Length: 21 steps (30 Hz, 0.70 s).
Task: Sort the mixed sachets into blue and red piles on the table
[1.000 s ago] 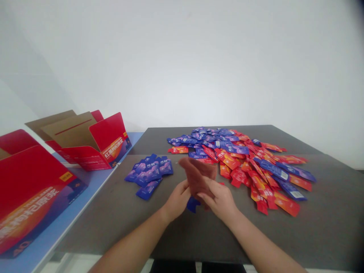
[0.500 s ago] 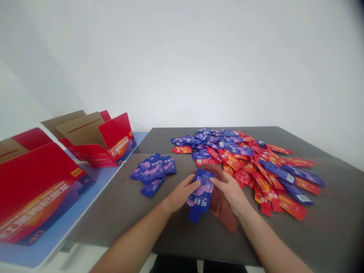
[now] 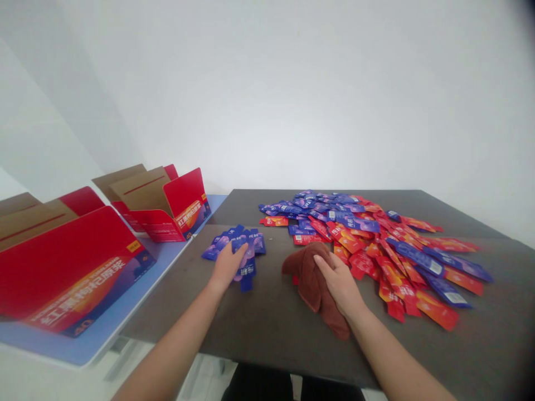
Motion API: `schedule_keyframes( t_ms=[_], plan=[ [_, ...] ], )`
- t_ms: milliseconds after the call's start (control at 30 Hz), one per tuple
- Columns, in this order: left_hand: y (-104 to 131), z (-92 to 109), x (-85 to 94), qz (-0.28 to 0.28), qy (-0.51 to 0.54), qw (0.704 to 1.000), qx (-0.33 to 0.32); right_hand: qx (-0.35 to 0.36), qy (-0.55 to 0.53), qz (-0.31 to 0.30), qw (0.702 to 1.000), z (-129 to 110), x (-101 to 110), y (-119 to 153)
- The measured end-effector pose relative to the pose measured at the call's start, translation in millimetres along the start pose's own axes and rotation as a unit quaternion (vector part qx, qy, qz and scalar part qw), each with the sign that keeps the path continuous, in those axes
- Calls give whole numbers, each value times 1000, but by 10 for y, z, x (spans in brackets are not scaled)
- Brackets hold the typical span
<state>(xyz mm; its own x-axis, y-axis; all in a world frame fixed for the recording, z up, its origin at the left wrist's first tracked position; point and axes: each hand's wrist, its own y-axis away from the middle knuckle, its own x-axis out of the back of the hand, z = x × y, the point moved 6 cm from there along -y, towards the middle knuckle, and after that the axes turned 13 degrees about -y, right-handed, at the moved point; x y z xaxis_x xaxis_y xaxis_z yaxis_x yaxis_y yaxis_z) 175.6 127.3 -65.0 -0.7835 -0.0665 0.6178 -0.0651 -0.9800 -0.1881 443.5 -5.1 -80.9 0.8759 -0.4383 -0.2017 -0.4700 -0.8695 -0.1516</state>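
Observation:
My left hand (image 3: 227, 264) grips a blue-purple sachet (image 3: 249, 262) at its edge, right over a small group of like blue sachets (image 3: 215, 247) on the table's left part. Whether the held sachet touches those beneath cannot be told. In my right hand (image 3: 340, 281) is a bunched brown cloth (image 3: 307, 275), pinched under the thumb and hanging toward the table's front edge. A bit of red packaging peeks out at the cloth's left side. Just beyond the cloth spreads a big heap of red sachets (image 3: 363, 262) and blue sachets (image 3: 307, 205).
On a blue surface (image 3: 140, 298) to the left stand open red cartons: a large one in front (image 3: 79, 267) and smaller-looking ones behind (image 3: 190, 203), brown flaps raised. The dark table (image 3: 259, 328) ends close to my legs. A white wall rises behind.
My left hand has carried the blue sachet from the cloth leftward to the small group. My right hand keeps the cloth, now without the sachet. The view has shifted slightly left.

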Motion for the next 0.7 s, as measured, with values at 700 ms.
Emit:
schedule_keyframes(
  t_ms=[700],
  plan=[
    [-822, 989, -1671, -191, -369, 836, -358, -10, -65, -34, 997, 140, -50, -69]
  ],
)
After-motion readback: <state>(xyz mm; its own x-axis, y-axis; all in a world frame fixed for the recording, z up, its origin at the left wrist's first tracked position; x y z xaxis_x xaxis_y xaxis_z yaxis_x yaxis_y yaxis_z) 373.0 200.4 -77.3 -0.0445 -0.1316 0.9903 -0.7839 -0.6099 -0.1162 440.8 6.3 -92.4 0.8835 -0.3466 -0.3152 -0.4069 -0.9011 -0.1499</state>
